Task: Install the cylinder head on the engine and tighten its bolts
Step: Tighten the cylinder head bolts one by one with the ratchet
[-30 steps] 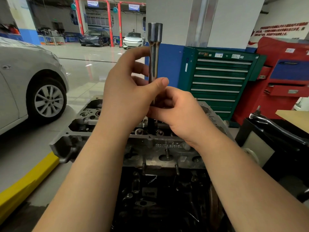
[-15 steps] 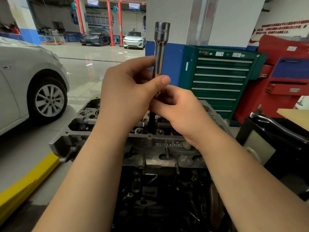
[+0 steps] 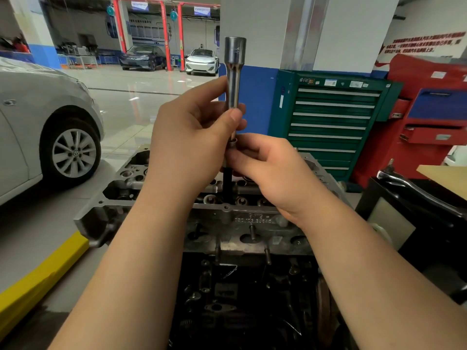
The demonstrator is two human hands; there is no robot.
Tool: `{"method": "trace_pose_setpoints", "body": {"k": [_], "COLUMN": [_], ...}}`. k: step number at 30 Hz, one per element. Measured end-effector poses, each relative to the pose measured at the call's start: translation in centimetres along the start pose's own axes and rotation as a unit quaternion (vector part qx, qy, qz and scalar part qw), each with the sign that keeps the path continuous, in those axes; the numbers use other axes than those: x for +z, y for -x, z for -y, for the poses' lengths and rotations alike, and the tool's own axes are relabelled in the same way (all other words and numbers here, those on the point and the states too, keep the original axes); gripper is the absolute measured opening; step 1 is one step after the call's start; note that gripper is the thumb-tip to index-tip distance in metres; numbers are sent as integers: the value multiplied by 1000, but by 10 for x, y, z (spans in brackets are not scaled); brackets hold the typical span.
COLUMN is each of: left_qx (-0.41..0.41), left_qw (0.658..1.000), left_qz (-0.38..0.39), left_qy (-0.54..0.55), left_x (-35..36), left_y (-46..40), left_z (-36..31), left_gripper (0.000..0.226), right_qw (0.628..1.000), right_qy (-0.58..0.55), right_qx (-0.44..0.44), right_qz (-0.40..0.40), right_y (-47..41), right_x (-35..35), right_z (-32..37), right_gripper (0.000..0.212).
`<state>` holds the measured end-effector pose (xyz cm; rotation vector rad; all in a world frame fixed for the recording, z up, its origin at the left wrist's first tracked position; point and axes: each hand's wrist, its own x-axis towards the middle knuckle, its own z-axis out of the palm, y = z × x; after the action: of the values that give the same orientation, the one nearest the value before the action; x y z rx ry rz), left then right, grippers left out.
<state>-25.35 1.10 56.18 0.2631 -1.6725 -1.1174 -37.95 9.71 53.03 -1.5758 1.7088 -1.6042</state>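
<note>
Below, grey cast-metal cylinder head point(image 3: 227, 213) sat on dark engine block point(image 3: 242, 299). Right hand point(image 3: 273, 173) pinched lower end of long chrome socket extension point(image 3: 234, 79); left hand point(image 3: 192, 140) gripped its shaft, upright. Beyond, green drawer cabinet point(image 3: 331, 122).

Quick count: two bare hands, left point(image 3: 192, 137) and right point(image 3: 273, 173), both gripping one long chrome socket extension point(image 3: 234, 79). One grey aluminium cylinder head point(image 3: 227, 213) on one black engine block point(image 3: 242, 299). One green drawer tool cabinet point(image 3: 331, 122), one red tool cabinet point(image 3: 429, 122). Three cars: one silver point(image 3: 38, 127), one white point(image 3: 201, 61), one dark point(image 3: 142, 58).
</note>
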Motion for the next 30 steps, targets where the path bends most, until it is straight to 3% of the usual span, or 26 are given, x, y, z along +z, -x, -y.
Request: {"method": "trace_pose_setpoints", "body": {"k": [3,8,13,19,26,30], "left_qx": [-9,22,7,31,28,29], "left_qw": [1000,1000,1000,999,998,999], "left_qz": [0,-9,-8,-20,-8,-6], "left_qy": [30,-18,29,13,59,15], "left_x": [0,2,2,3,3,5], "left_y": [0,0,0,-1,0,0], "left_z": [-1,0,2,1,3,1], "left_gripper": [47,33,39,29,37,29], "right_qw": [1000,997,1000,996,1000,995], "right_qy": [27,68,-10,79,12,84], "right_qx": [3,12,-2,9,-7,6], "right_qz": [6,-44,2,-43,-9,-50], "right_y": [1,0,1,1,4,3], "right_x": [-1,0,-1,2,-1,1], "right_z": [0,1,1,1,3,4], "right_gripper": [18,45,24,38,24,44]}}
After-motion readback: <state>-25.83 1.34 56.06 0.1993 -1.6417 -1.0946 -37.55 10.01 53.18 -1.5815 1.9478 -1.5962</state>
